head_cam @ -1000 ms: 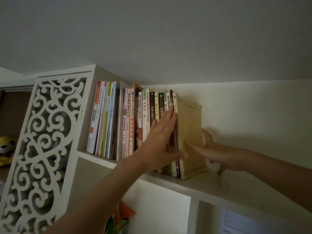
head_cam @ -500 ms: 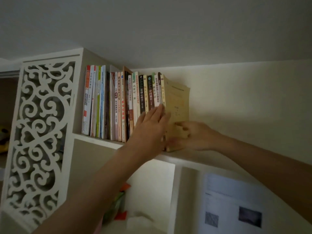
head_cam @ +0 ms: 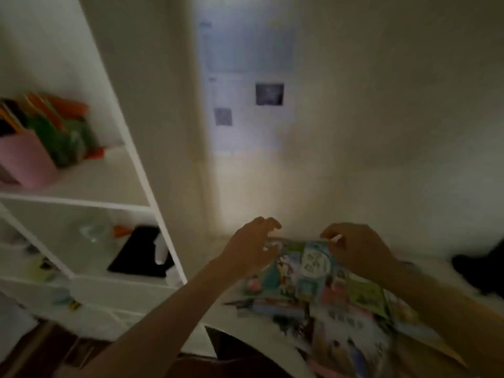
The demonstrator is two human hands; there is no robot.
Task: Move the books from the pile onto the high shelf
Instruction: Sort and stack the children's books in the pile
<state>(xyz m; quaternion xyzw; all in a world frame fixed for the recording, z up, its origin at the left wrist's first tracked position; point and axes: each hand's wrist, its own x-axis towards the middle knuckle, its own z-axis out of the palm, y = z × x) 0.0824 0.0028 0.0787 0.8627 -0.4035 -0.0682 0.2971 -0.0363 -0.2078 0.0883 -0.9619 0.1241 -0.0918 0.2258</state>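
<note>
The picture was blurred by motion. A loose pile of colourful books [head_cam: 313, 279] lay spread on a white desk [head_cam: 272, 350] against the pale wall. The left hand [head_cam: 251, 249] hovered over the near-left edge of the pile, fingers curled and spread, holding nothing. The right hand [head_cam: 357, 249] hung over the far right part of the pile, fingers bent toward the top book's far edge; whether it pinched that edge, I cannot tell. The two hands were apart, with the top cover showing between them. To the left stood a white shelf unit [head_cam: 152, 203] holding a pink box [head_cam: 24, 159] and a black flat object [head_cam: 141, 255]. Printed sheets [head_cam: 245, 85] hung on the wall above.
</note>
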